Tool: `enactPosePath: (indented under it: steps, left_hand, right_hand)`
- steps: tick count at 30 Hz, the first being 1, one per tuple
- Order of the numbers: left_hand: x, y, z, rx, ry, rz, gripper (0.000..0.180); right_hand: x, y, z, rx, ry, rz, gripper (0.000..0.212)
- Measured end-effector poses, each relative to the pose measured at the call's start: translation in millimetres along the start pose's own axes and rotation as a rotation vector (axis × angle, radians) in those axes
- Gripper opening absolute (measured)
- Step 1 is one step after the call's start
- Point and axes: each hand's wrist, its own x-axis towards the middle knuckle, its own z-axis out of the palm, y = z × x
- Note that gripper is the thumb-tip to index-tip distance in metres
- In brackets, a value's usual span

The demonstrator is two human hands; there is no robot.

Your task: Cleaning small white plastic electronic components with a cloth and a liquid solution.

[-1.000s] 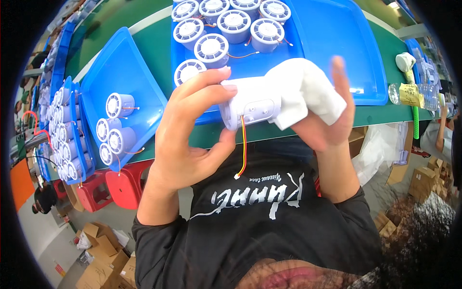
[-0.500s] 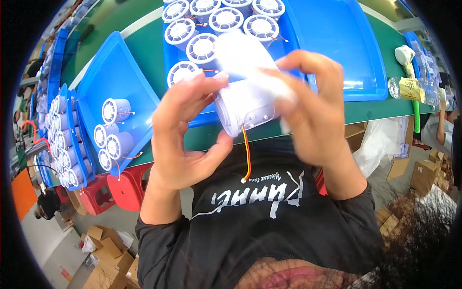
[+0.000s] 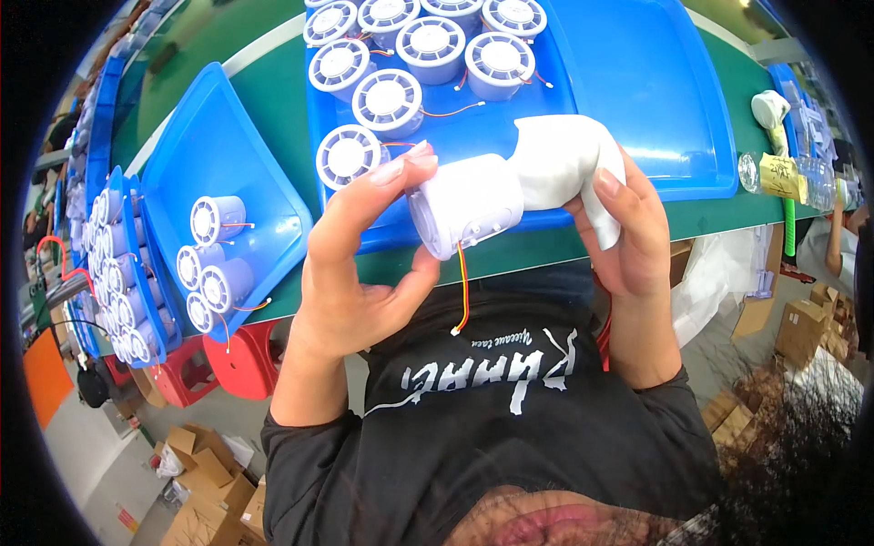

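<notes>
My left hand [image 3: 369,246] is closed around the rim end of a white cylindrical fan unit [image 3: 473,202], thumb below and fingers above. Red and yellow wires [image 3: 464,291] hang from the unit's underside and end in a small white plug. A folded white cloth [image 3: 560,164] is pinched in my right hand [image 3: 628,218]. One end of the cloth reaches the unit's right end, and the other droops beside my thumb. Beyond my hands, a blue tray [image 3: 510,105] holds several similar fan units [image 3: 387,102], their slotted round tops facing up.
At the left, a tilted blue tray [image 3: 264,155] carries several more units [image 3: 218,218]. Another blue tray [image 3: 651,82] lies at the right, beside a clear plastic bottle [image 3: 815,182] with a yellow label. Red stools [image 3: 241,359] and cardboard boxes [image 3: 205,464] stand below the green table [image 3: 701,211].
My right hand has moved slightly right, drawing the cloth off the unit's upper side toward its right end. The left hand keeps its hold, and the unit stays nearly in place.
</notes>
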Motion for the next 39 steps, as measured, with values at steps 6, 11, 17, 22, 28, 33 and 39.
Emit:
enactPosePath:
  steps: [6,11,17,22,28,33,39]
  left_hand:
    - [7.6,1.9,-1.1,0.322,-0.115,-0.055,0.063]
    - [20.5,6.8,-1.1,0.459,-0.208,-0.095,0.06]
    - [32.8,22.4,4.8,-0.365,-0.067,-0.401,0.055]
    - [32.4,33.4,3.9,-0.839,0.022,-0.636,0.018]
    - [26.6,27.6,-4.3,-1.176,0.009,-0.718,0.015]
    - [20.6,38.2,-8.1,-0.99,0.011,-0.672,0.014]
    - [9.8,48.4,-32.7,-0.546,0.053,-0.66,0.021]
  right_hand:
    - [-3.6,-6.6,-1.5,-0.12,0.068,-0.001,0.053]
    - [-4.8,-15.9,13.1,-0.065,0.12,-0.141,0.041]
    - [-14.4,-41.8,49.1,-0.075,-0.159,0.204,0.051]
    - [-2.2,-32.7,37.8,-0.185,-0.272,0.037,0.027]
    - [7.8,-11.5,27.0,0.198,-0.437,0.135,0.086]
    - [-8.7,-3.1,48.4,0.31,-0.57,0.213,0.089]
    - [-12.7,-10.1,54.8,0.069,-0.354,0.356,0.056]
